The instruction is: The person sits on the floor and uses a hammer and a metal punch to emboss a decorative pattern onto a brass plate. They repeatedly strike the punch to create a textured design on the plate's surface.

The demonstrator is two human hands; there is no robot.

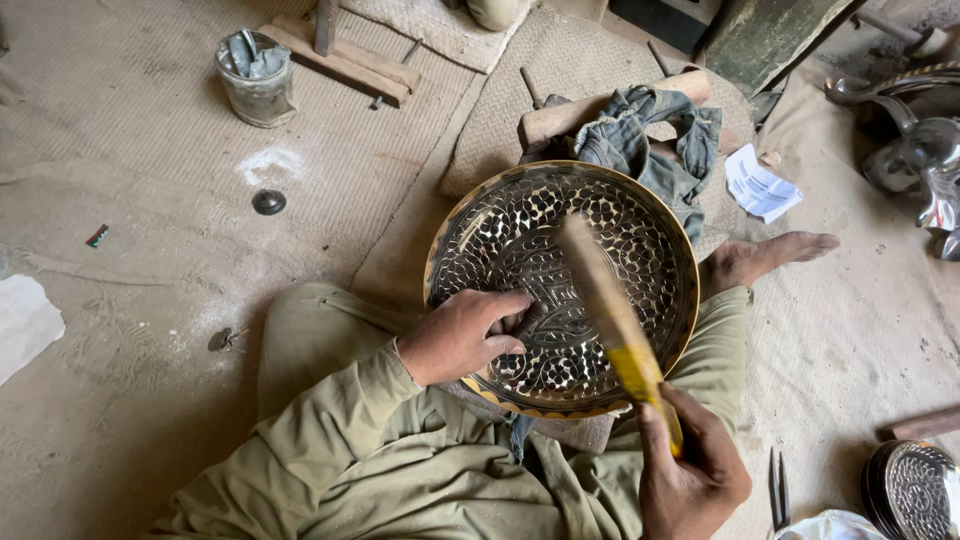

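Woven matting [150,130], dusty and spotted with white powder, covers the floor where the person sits cross-legged in olive clothing, one bare foot [765,258] extended to the right.

Engraved brass tray [610,215]: round, dark-patterned, gold-rimmed, resting tilted across the person's lap and against a wooden block [560,115] draped with a blue-grey rag [650,140].

Left hand [468,335]: on the tray's lower left face, fingers [505,305] curled together around a small dark tool held against the engraved surface; the tool itself is largely hidden.

Right hand [690,470]: fingers clamped on the yellow handle of a wooden mallet [605,300], which extends up across the tray, its head blurred.

Containers: a grimy metal tin [257,80] stands upper left on the matting, holding crumpled grey-blue material; contents otherwise indistinct. A second engraved tray [915,490] lies at the lower right corner.

Other items: a small dark round disc [268,202] beside the powder patch, folded white paper [760,185] right of the rag, polished metal ware [920,150] at the far right, and a dark pair of tweezers [778,490] near the right hand.
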